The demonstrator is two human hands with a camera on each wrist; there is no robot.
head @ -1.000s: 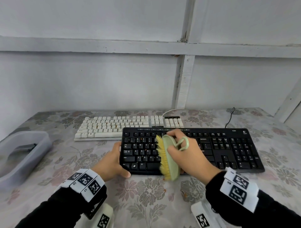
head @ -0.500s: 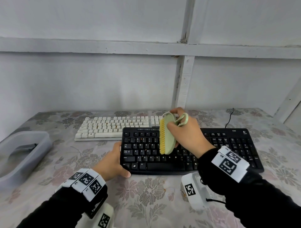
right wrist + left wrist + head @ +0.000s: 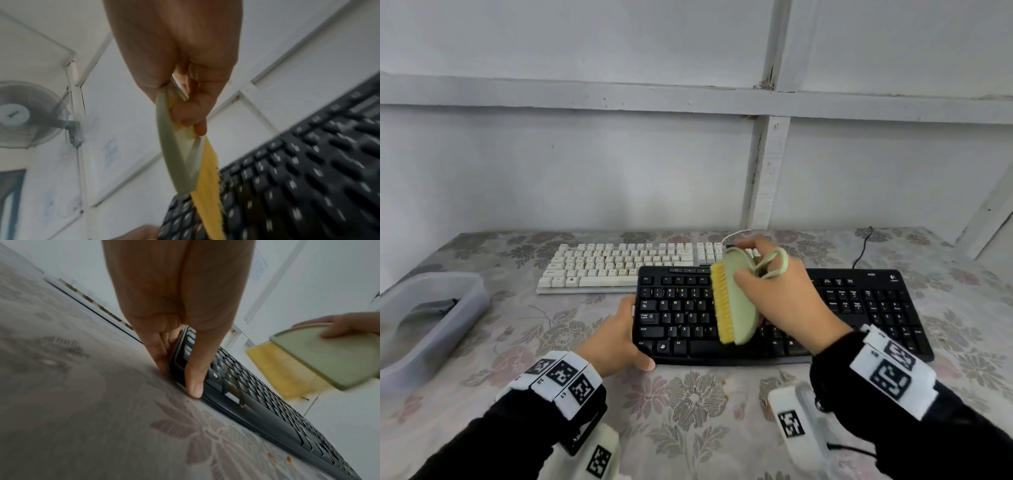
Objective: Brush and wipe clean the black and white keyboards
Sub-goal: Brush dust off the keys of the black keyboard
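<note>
My right hand (image 3: 784, 301) grips a pale green oval plastic scrub brush with yellow bristles (image 3: 736, 301), thumb on its back and fingers curled round the far edge, a thin green loop handle (image 3: 774, 262) standing up over my knuckles. The brush is turned on its side, bristles facing left, and held over the middle of the black full-size keyboard with white lettering (image 3: 681, 318); in the left wrist view the bristles (image 3: 277, 369) hang above the keys without touching them. This black keyboard lies flat near the front of the table covered in a grey and pink floral cloth (image 3: 688, 411), its thin black cable (image 3: 863, 250) running back toward the wall. A few small orange crumbs sit among its keys and on the cloth along its front edge (image 3: 289, 459). My left hand (image 3: 616, 339) holds its left end, thumb along the front corner and fingers against the side. The off-white keyboard with cream keys (image 3: 619, 263) lies just behind it, shifted left, its right end tucked behind the brush. A translucent grey plastic tub (image 3: 431, 318) sits at the table's left edge.
</note>
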